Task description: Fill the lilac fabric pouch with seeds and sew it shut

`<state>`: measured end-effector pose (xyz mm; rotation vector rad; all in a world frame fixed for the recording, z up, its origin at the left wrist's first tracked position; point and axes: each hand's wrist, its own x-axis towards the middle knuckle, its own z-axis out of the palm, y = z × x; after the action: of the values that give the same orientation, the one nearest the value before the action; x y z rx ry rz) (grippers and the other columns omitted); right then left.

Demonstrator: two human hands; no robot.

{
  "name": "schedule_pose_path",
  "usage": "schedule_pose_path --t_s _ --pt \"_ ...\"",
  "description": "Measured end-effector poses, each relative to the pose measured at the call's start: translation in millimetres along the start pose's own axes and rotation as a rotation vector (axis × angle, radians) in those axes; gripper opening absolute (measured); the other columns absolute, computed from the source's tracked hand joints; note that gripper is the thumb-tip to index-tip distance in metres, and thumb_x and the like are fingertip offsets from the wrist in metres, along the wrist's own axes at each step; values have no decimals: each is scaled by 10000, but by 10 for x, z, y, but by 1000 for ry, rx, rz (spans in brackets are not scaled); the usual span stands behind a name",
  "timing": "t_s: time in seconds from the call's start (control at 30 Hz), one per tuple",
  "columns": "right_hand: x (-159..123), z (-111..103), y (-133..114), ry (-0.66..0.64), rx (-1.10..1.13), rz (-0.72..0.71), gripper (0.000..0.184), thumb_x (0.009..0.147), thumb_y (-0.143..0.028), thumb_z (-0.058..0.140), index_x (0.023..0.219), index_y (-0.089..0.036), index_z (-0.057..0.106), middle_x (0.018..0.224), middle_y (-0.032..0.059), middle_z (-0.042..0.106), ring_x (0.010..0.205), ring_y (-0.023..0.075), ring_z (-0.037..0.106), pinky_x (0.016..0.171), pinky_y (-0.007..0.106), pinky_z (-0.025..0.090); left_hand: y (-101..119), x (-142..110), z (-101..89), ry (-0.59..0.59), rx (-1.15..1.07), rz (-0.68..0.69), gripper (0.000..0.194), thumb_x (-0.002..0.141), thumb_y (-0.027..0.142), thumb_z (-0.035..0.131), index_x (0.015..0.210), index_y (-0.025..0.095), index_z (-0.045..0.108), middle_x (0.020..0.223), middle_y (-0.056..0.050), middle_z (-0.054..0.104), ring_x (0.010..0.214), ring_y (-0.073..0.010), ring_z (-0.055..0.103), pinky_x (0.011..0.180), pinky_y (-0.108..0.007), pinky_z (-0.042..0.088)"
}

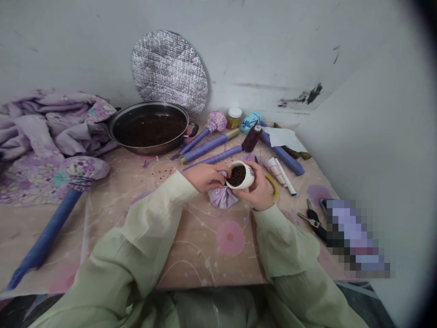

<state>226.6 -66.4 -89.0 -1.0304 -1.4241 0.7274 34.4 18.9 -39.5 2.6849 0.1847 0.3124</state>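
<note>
My right hand (258,190) is wrapped round a small white cup (250,176), tilted toward the left. Dark seed-like grains (238,176) fill much of the cup. On the cup's left, my left hand (209,176) has its fingers closed on the gathered top of a small purple-and-white cloth pouch (222,198). The pouch rests on the table below the cup's rim. My left fingertips are right at the rim, and the pouch's mouth is hidden behind them and the cup.
A wide pan (150,148) of dark grains stands back left, before a round silver mat (169,68). Floral cloth (30,136) heaps at left near a blue-handled cloth-headed stick (51,232). Behind my hands lie wrapped sticks (205,148), a thread spool (252,139) and a jar (234,119); pliers (316,223) lie right.
</note>
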Motion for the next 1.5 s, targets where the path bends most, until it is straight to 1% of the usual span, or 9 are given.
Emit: schedule_pose_path --t_s 0.17,0.37,0.5,0.57,0.77,0.97,1.2,1.4,1.5 --pt "-4 -10 15 -15 17 -19 717 542 -217 773 1171 -246 431 1178 60 490 1098 215 509 992 382 392 -22 2 11 6 15 31 176 860 214 491 818 159 653 1118 -83 598 990 -165 589 824 -247 463" --pt "-3 -14 9 -7 -6 -15 712 542 -254 780 1164 -241 435 1162 61 505 1087 220 511 986 384 393 -24 -5 3 -9 35 4 166 855 220 504 851 161 660 1089 -80 598 933 -153 600 800 -233 467" --pt "-2 -9 6 -7 -1 -21 708 543 -245 778 1165 -247 437 1151 57 510 1077 217 516 981 379 396 -26 -8 11 31 23 9 154 841 227 533 825 150 666 1164 -104 551 969 -163 588 819 -248 474" --pt "-3 -9 12 -8 -8 -18 708 543 -254 777 1164 -246 436 1149 57 512 1074 217 518 978 380 400 -28 -7 16 30 21 11 153 838 226 538 822 146 667 1181 -108 542 973 -166 588 820 -252 477" --pt "-6 -12 15 -15 -23 -9 711 543 -269 777 1162 -245 429 1169 62 509 1075 218 520 973 378 402 -24 -4 7 -14 37 -18 142 834 217 540 850 162 669 1092 -83 581 916 -154 599 808 -250 478" --pt "-5 -11 26 -25 8 -13 719 546 -233 772 1177 -246 427 1166 60 501 1091 210 511 983 369 396 -30 -13 17 8 11 -20 148 838 224 538 835 152 667 1205 -101 513 933 -149 589 820 -258 480" --pt "-1 -6 3 -13 -41 -12 707 542 -268 773 1159 -242 429 1154 61 518 1070 214 522 963 372 415 -12 -13 7 -12 17 -36 144 836 225 541 838 159 669 1117 -88 556 868 -141 606 801 -256 481" --pt "-2 -5 -18 -12 -46 -3 697 544 -276 771 1152 -240 431 1157 59 522 1075 217 525 963 367 418 -18 -10 13 1 4 -41 140 832 229 551 840 157 671 1232 -92 507 910 -143 592 820 -257 481" --pt "-4 -7 -19 -21 -50 2 702 543 -276 769 1156 -234 428 1156 60 519 1072 214 525 967 366 411 -17 -7 10 -16 24 -42 139 833 228 549 851 168 673 1184 -84 546 930 -150 593 822 -252 478"
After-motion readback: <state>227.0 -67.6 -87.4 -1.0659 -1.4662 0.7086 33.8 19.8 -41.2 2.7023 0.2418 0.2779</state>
